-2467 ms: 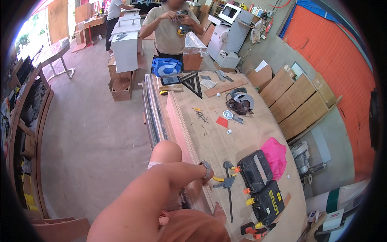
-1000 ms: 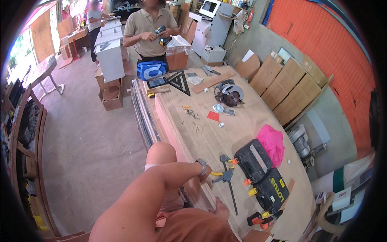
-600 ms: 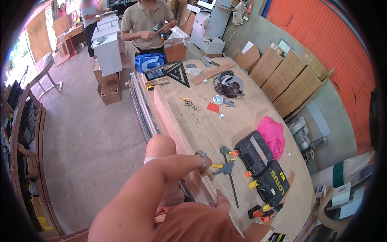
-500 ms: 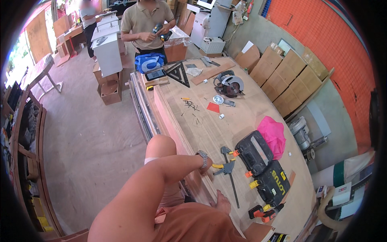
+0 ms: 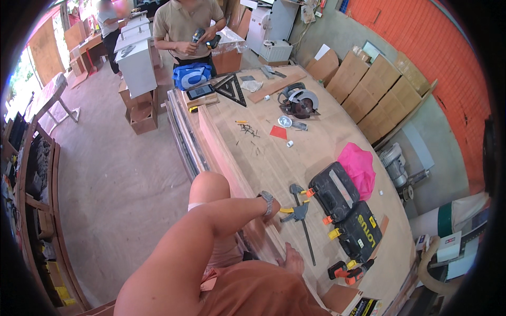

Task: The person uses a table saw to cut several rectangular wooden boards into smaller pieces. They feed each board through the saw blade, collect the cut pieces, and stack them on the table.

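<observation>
My left hand [image 5: 272, 208], with a metal watch on its wrist, rests on the long wooden panel [image 5: 224, 166] along the left side of the worktable; its fingers are mostly hidden. Nearer to me, my right hand [image 5: 293, 259] leans on the same panel's edge, thumb apart from the fingers, with nothing visible in it. Just right of my left hand lies a black bar clamp [image 5: 301, 213] with yellow grips. A black tool case [image 5: 359, 232] lies opened out beyond the clamp, and an orange-and-black cordless drill [image 5: 354, 274] lies below the case.
On the worktable [image 5: 337, 137] are a circular saw [image 5: 299, 101], loose screws [image 5: 247, 129], a black triangle square [image 5: 231, 90], a phone [image 5: 201, 91] and a pink bag [image 5: 356, 171]. A co-worker [image 5: 188, 31] holding a power drill stands at the far end. Shelving [image 5: 45, 210] stands left.
The view has shifted slightly, so the table's things sit a little differently in the picture. My right hand's fingers have lifted or spread a little; the left hand stays at the panel.
</observation>
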### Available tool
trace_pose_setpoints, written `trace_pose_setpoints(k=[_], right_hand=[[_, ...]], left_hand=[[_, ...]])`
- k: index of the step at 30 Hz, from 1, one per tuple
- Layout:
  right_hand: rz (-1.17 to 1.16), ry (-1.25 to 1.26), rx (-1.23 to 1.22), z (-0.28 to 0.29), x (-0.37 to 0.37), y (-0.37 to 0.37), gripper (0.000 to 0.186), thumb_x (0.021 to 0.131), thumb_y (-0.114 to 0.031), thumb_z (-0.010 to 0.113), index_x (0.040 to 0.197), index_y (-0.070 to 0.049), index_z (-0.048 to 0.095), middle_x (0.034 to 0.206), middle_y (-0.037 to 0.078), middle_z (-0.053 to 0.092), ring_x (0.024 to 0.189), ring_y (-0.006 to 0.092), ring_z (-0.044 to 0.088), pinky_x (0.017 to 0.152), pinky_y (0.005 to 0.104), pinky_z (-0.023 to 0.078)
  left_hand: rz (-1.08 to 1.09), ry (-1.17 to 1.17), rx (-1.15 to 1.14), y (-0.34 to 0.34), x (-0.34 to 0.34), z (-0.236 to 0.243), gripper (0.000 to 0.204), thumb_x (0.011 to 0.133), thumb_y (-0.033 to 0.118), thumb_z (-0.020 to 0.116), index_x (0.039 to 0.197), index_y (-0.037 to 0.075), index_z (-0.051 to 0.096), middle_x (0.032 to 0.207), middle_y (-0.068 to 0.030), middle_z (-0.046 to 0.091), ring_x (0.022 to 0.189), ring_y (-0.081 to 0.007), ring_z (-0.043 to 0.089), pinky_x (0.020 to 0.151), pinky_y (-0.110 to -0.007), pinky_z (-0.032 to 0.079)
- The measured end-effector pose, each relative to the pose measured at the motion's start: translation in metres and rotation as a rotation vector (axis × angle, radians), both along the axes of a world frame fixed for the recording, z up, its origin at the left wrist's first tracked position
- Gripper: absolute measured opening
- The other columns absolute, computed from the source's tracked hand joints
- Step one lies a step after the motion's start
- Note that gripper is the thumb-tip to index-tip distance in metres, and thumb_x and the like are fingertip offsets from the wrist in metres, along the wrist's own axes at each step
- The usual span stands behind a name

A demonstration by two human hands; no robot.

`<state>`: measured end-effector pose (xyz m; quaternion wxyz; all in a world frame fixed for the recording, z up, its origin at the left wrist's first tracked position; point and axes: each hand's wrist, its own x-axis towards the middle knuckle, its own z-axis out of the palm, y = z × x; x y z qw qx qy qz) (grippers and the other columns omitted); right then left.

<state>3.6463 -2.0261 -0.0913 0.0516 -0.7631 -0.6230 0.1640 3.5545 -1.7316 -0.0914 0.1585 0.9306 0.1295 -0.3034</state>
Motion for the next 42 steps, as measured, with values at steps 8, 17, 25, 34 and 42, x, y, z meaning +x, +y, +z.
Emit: trace_pose_setpoints(k=[8, 17, 25, 34, 42], right_hand=[[0.001, 0.018, 0.013, -0.001, 0.001, 0.000, 0.083, 0.076, -0.027, 0.083, 0.145, -0.005, 0.042, 0.109, 0.016, 0.065, 0.100, 0.0367, 0.063, 0.085, 0.0477, 0.051], [-0.023, 0.034, 0.007, 0.004, 0.000, 0.000, 0.083, 0.076, -0.026, 0.084, 0.145, -0.008, 0.042, 0.110, 0.016, 0.065, 0.102, 0.0363, 0.063, 0.087, 0.0478, 0.051], [-0.060, 0.052, -0.011, 0.004, -0.001, 0.001, 0.083, 0.076, -0.028, 0.084, 0.145, -0.009, 0.043, 0.112, 0.014, 0.065, 0.105, 0.0347, 0.062, 0.089, 0.0471, 0.051], [-0.067, 0.022, -0.052, 0.005, -0.003, 0.003, 0.083, 0.076, -0.029, 0.084, 0.146, -0.010, 0.043, 0.112, 0.014, 0.065, 0.104, 0.0342, 0.063, 0.088, 0.0465, 0.051], [-0.029, 0.029, 0.037, 0.002, -0.001, 0.002, 0.085, 0.074, -0.023, 0.085, 0.145, -0.007, 0.042, 0.106, 0.017, 0.065, 0.099, 0.0368, 0.063, 0.085, 0.0469, 0.051]], left_hand=[[0.042, -0.027, -0.024, -0.002, -0.004, 0.012, 0.041, 0.061, 0.028, 0.090, 0.093, 0.004, 0.080, 0.092, -0.0157, 0.076, 0.089, -0.0295, 0.074, 0.080, -0.040, 0.058], [0.034, -0.070, -0.002, -0.003, -0.008, 0.010, 0.038, 0.063, 0.027, 0.089, 0.093, 0.005, 0.080, 0.091, -0.0153, 0.076, 0.087, -0.0281, 0.074, 0.079, -0.039, 0.058], [0.095, -0.067, -0.047, -0.005, -0.016, 0.020, 0.031, 0.080, 0.017, 0.068, 0.104, -0.002, 0.074, 0.106, -0.0236, 0.073, 0.101, -0.0381, 0.071, 0.088, -0.047, 0.056], [0.007, -0.105, -0.046, -0.004, -0.016, 0.013, 0.028, 0.084, 0.012, 0.057, 0.102, -0.002, 0.074, 0.106, -0.0233, 0.073, 0.101, -0.0384, 0.071, 0.088, -0.047, 0.056], [0.075, -0.105, -0.048, -0.004, -0.020, 0.023, 0.030, 0.084, 0.015, 0.058, 0.104, -0.001, 0.074, 0.106, -0.0234, 0.073, 0.101, -0.0384, 0.071, 0.089, -0.047, 0.055]])
